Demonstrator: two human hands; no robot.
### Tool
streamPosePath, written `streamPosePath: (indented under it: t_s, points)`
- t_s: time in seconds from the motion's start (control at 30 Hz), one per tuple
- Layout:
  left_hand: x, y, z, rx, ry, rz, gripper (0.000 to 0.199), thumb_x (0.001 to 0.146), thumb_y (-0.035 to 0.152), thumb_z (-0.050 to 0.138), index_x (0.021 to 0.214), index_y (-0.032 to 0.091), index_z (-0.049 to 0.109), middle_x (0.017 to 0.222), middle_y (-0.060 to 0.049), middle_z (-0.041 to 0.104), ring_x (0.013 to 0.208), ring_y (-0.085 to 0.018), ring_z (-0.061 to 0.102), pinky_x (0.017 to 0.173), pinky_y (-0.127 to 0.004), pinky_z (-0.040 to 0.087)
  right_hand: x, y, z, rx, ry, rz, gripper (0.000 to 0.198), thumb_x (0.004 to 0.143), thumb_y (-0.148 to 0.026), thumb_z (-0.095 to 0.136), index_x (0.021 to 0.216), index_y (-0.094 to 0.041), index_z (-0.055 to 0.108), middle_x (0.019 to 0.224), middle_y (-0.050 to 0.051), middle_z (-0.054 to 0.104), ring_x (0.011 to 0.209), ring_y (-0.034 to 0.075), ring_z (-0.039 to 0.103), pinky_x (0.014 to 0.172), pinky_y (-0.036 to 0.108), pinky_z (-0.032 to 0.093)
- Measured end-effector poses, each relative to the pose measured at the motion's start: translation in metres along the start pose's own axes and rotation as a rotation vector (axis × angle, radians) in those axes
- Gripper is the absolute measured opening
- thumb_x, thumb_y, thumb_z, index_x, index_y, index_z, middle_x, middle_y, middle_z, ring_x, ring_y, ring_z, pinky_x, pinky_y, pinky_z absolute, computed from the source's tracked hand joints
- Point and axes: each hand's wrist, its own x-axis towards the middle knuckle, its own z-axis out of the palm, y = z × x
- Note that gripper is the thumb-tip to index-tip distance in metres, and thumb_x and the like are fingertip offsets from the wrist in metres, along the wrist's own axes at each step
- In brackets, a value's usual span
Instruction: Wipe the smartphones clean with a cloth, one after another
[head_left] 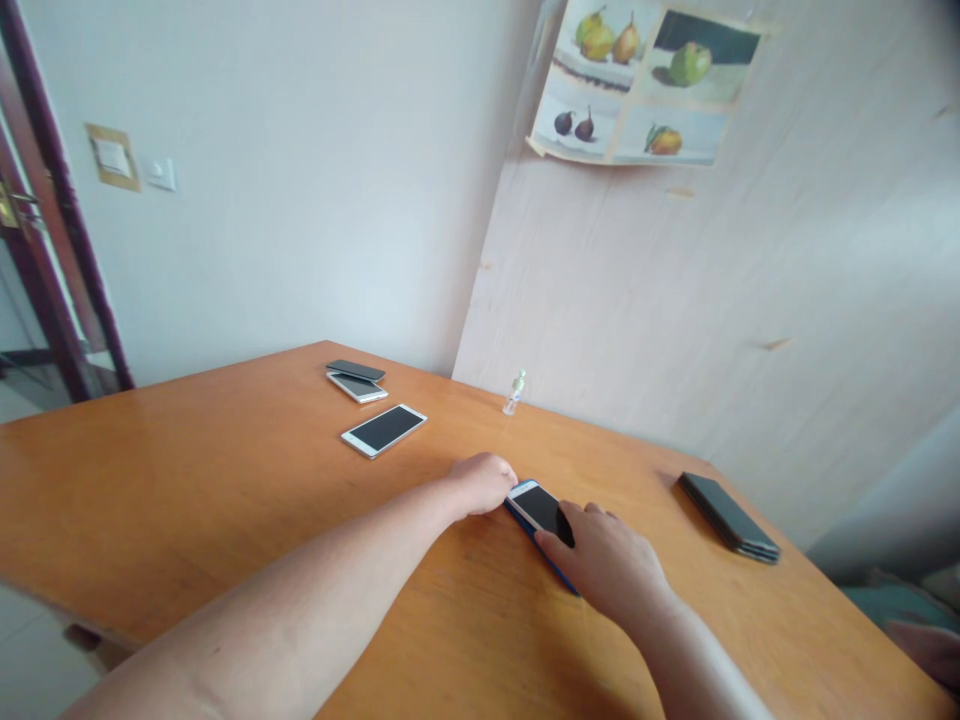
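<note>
A white-framed smartphone point(534, 503) with a dark screen lies in front of me, a blue case or cover showing along its near edge. My left hand point(484, 482) is closed at the phone's far left corner, its fingertips mostly hidden. Over the near end of the phone lies my right hand point(609, 555), thumb on one side and fingers on the other, gripping it and covering part of the screen. Beyond my left forearm, another white smartphone point(385, 430) rests face up on the table.
The wooden table point(225, 470) meets the wall. At the back left, a dark phone point(355, 370) overlaps a white phone point(360, 388). A small clear bottle point(514, 393) with a pale green top stands near the wall. To the right lies a stack of dark phones point(727, 517).
</note>
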Motion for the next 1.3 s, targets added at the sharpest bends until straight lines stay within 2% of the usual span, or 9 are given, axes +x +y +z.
streamPosePath:
  t_s: [0.3,0.57,0.77,0.87,1.0,1.13,1.3]
  points:
    - [-0.006,0.005,-0.002,0.039,0.021,-0.006,0.016,0.072,0.036,0.064,0.072,0.024,0.075,0.065,0.002,0.069,0.065,-0.017,0.059,0.061,-0.025,0.036,0.002,0.003,0.005,0.022,-0.003,-0.015,0.042,0.085,-0.059,0.049,0.106,-0.026,0.064,0.098,0.011,0.071,0.092,0.031,0.066,0.070,0.036,0.042]
    - [-0.005,0.007,0.000,0.057,0.026,-0.015,0.014,0.071,0.038,0.068,0.076,0.027,0.075,0.071,0.003,0.070,0.067,-0.017,0.059,0.060,-0.026,0.035,0.000,0.001,0.002,0.048,-0.016,-0.003,0.042,0.083,-0.055,0.054,0.114,-0.028,0.062,0.098,0.009,0.073,0.091,0.032,0.067,0.067,0.035,0.040]
    - [-0.007,0.007,-0.001,0.062,0.030,-0.009,0.013,0.072,0.036,0.066,0.077,0.026,0.074,0.071,0.002,0.070,0.069,-0.017,0.060,0.061,-0.026,0.035,0.004,0.002,0.005,0.102,-0.028,-0.019,0.042,0.081,-0.054,0.058,0.111,-0.025,0.064,0.097,0.009,0.074,0.093,0.029,0.067,0.069,0.033,0.040]
    - [-0.007,0.006,-0.002,0.058,0.023,0.002,0.014,0.074,0.036,0.066,0.079,0.026,0.074,0.074,0.002,0.071,0.072,-0.018,0.061,0.062,-0.026,0.036,0.011,0.011,0.004,0.189,-0.047,-0.046,0.042,0.085,-0.055,0.053,0.108,-0.023,0.066,0.099,0.010,0.073,0.092,0.026,0.067,0.069,0.030,0.041]
    - [-0.007,0.004,-0.001,0.044,0.015,0.009,0.023,0.076,0.045,0.065,0.082,0.025,0.074,0.077,0.000,0.071,0.074,-0.020,0.061,0.064,-0.026,0.038,0.020,0.038,-0.004,0.250,0.038,-0.012,0.045,0.092,-0.052,0.044,0.105,-0.017,0.069,0.102,0.012,0.073,0.093,0.024,0.066,0.071,0.029,0.042]
    - [-0.006,0.003,-0.001,0.028,0.003,0.020,0.025,0.076,0.046,0.065,0.087,0.025,0.073,0.080,0.000,0.071,0.077,-0.020,0.062,0.064,-0.026,0.038,0.023,0.064,-0.013,0.324,-0.023,0.077,0.039,0.088,-0.051,0.051,0.086,-0.019,0.072,0.083,0.007,0.073,0.075,0.019,0.065,0.059,0.027,0.038]
    - [-0.007,0.006,-0.006,0.081,-0.033,0.084,0.045,0.065,0.060,0.073,0.092,0.024,0.071,0.088,-0.001,0.068,0.080,-0.021,0.062,0.064,-0.026,0.038,0.021,0.077,-0.012,0.390,-0.124,0.063,0.034,0.078,-0.051,0.066,0.088,-0.018,0.071,0.085,0.006,0.073,0.075,0.019,0.065,0.059,0.025,0.041]
